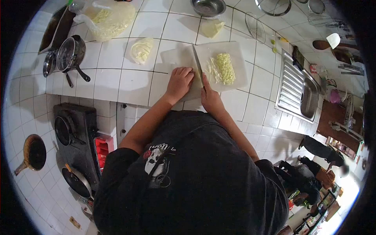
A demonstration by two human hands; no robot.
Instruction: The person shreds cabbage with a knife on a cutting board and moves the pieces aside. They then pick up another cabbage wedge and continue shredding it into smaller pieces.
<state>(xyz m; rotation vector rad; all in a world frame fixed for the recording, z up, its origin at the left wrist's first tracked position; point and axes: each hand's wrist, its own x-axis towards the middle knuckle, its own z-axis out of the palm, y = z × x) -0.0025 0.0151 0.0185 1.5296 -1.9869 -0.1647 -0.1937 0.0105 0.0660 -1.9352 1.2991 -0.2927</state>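
Note:
My right hand (212, 100) is wrapped around the handle of a kitchen knife (197, 62), its blade pointing away from me over the white cutting board (241, 55). Just left of the blade, my left hand (180, 83) rests at the board with its fingers curled together. Whatever lies under those fingers is hidden. Right of the knife sits a neat pile of shredded cabbage (225, 69), with loose shreds between pile and blade. A cut cabbage piece (141, 51) lies on the tiles to the left, and another cabbage piece (212, 28) lies beyond the board.
A plastic bag of shredded cabbage (109, 19) is at the back left, near frying pans (70, 53). A metal bowl (208, 7) stands at the far edge. On the right is a steel sink (309, 96); a stove (76, 129) is lower left. Several people are at lower right.

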